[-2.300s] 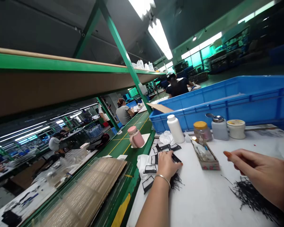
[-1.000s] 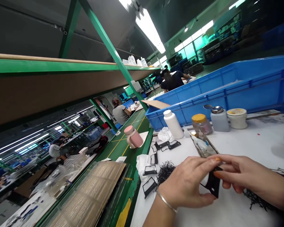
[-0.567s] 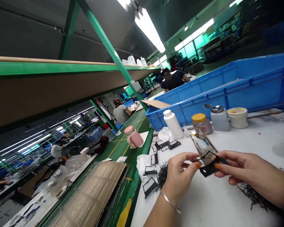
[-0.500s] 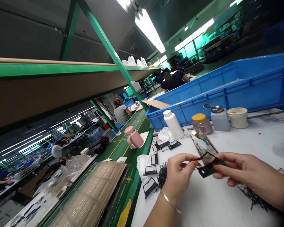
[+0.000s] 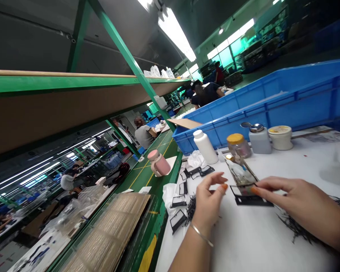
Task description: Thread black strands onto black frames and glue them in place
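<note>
A small black frame piece with a window-like opening (image 5: 252, 200) is pinched at its right side by my right hand (image 5: 289, 198), above the white worktop (image 5: 252, 241). My left hand (image 5: 211, 200) is off to its left, thumb and fingers apart, with nothing between them. Several similar black frames (image 5: 179, 221) lie on the worktop left of that hand, some on a white cloth. A heap of thin black strips (image 5: 191, 207) is partly hidden behind my left wrist; another tangle of black strips (image 5: 296, 228) lies under my right forearm. Just beyond the held piece is a narrow tray (image 5: 240, 170) with small items.
A white bottle (image 5: 205, 147), a yellow-lidded jar (image 5: 238, 145), a grey dispenser (image 5: 260, 139) and a cream tub (image 5: 280, 138) stand before a long blue bin (image 5: 229, 130). Left of the worktop runs a green belt with a pink jug (image 5: 160, 164). Other people sit farther off.
My left hand has let go of the black frame and drawn back left, its fingers opening. The frame, now in my right hand alone, lies more level. The view has shifted slightly.
</note>
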### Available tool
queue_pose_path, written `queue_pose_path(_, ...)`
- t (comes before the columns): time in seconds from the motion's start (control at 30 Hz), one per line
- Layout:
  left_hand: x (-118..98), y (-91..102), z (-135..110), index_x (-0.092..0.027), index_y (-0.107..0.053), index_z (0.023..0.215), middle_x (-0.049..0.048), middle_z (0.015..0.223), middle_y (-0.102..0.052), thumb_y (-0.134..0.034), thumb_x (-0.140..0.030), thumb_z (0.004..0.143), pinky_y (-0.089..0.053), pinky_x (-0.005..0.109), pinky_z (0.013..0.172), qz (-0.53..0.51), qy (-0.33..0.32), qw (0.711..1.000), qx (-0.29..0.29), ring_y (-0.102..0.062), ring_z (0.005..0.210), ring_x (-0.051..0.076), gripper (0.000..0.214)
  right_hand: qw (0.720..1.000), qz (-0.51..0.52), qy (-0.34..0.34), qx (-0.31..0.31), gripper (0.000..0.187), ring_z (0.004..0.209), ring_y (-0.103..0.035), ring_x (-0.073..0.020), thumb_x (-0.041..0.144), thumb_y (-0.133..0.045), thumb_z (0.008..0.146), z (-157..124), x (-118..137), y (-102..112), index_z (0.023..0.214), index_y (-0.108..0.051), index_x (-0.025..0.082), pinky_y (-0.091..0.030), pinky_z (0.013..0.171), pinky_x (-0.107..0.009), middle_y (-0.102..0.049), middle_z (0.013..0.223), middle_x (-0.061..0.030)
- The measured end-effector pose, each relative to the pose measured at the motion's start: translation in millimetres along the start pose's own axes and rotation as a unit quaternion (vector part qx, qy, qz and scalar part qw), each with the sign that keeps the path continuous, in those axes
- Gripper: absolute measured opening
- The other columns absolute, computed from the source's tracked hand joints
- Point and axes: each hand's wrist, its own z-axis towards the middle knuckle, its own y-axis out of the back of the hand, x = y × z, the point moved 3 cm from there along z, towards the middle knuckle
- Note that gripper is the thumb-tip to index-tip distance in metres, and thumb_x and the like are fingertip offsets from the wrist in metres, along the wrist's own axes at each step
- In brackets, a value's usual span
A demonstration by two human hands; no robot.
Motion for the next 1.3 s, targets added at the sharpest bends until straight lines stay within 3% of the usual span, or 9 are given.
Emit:
queue_pose_path(0.07,3,3.0,1,-0.016,-0.065,0.111,0.0088,0.099,-0.067,-0.061,-0.029,0.086,-0.052,0.023,0.065,-0.009,0.003,1.0,-0.02,-0.061,0.092,0.019,0.029,0.998,0.049,-0.032,0.01,0.032,0.078,-0.063,-0.0201,0.056,-0.062,0.073,-2,7,11,0.076,-0.074,0.026,-0.045,0.062,-0.026,-0.072,0.083,0.0003)
queue_pose_path(0.17,7,-1.3,2,-0.015,-0.069,0.098,0.0072,0.093,-0.068,-0.062,-0.028,0.085,-0.05,0.023,0.066,0.073,0.014,0.997,0.002,-0.061,0.086,0.017,0.02,0.98,0.178,-0.044,-0.081,0.033,0.063,-0.053,-0.0132,0.051,-0.063,0.077,-1,17,27,0.079,-0.072,0.019,-0.038,0.053,-0.024,-0.065,0.073,-0.0018)
queue_pose_path(0.3,11,-23.1,-3,-0.019,-0.071,0.089,0.002,0.088,-0.068,-0.065,-0.023,0.085,-0.045,0.023,0.07,0.179,-0.018,0.977,0.11,-0.058,0.077,0.013,0.009,0.934,0.328,-0.062,-0.129,0.025,0.054,-0.045,-0.0079,0.038,-0.071,0.074,5,12,30,0.079,-0.069,0.014,-0.032,0.044,-0.02,-0.056,0.064,0.0003)
queue_pose_path(0.4,11,-43.2,-10,-0.022,-0.071,0.089,-0.0006,0.084,-0.066,-0.066,-0.021,0.085,-0.042,0.023,0.066,0.243,-0.051,0.95,0.188,-0.054,0.071,0.012,0.006,0.924,0.36,-0.055,-0.119,0.023,0.054,-0.049,-0.0078,0.034,-0.074,0.072,7,10,26,0.079,-0.067,0.013,-0.034,0.043,-0.018,-0.058,0.064,0.0001)
queue_pose_path(0.6,7,-71.0,-21,-0.021,-0.069,0.094,0.0007,0.088,-0.065,-0.065,-0.015,0.085,-0.044,0.025,0.075,0.293,-0.131,0.907,0.273,-0.058,0.081,0.014,0.011,0.93,0.357,-0.032,-0.075,0.028,0.048,-0.046,-0.006,0.038,-0.075,0.072,2,18,20,0.075,-0.065,0.012,-0.034,0.042,-0.018,-0.056,0.058,0.0024)
queue_pose_path(0.73,1,-82.8,-31,-0.02,-0.068,0.09,0.002,0.09,-0.064,-0.065,-0.027,0.088,-0.044,0.026,0.076,0.289,-0.185,0.878,0.332,-0.058,0.085,0.016,0.008,0.935,0.348,-0.019,-0.07,0.029,0.048,-0.045,-0.0052,0.039,-0.075,0.072,1,19,19,0.074,-0.064,0.012,-0.034,0.044,-0.019,-0.057,0.061,0.0026)
queue_pose_path(0.83,0,-86.8,-33,-0.019,-0.065,0.089,0.0016,0.085,-0.062,-0.069,-0.034,0.083,-0.043,0.027,0.069,0.326,-0.161,0.874,0.323,-0.057,0.08,0.017,0.016,0.94,0.334,-0.023,-0.063,0.028,0.049,-0.045,-0.0061,0.039,-0.073,0.073,2,18,18,0.075,-0.064,0.013,-0.034,0.044,-0.02,-0.056,0.06,0.0026)
queue_pose_path(1.07,0,-85.1,-42,-0.02,-0.061,0.088,0.0014,0.088,-0.062,-0.06,-0.022,0.087,-0.044,0.026,0.072,0.381,-0.152,0.867,0.282,-0.056,0.083,0.017,0.002,0.973,0.225,-0.039,-0.04,0.029,0.054,-0.043,-0.0096,0.045,-0.064,0.079,-5,22,23,0.073,-0.062,0.016,-0.031,0.05,-0.023,-0.05,0.055,0.0028)
queue_pose_path(1.3,14,-79.7,-41,-0.023,-0.059,0.099,0.0002,0.085,-0.062,-0.05,-0.024,0.089,-0.046,0.027,0.073,0.418,-0.185,0.845,0.279,-0.057,0.078,0.017,0.014,0.983,0.14,-0.111,-0.035,0.051,0.054,-0.047,-0.0165,0.067,-0.061,0.062,5,3,14,0.084,-0.068,0.021,-0.034,0.055,-0.029,-0.056,0.057,0.0001)
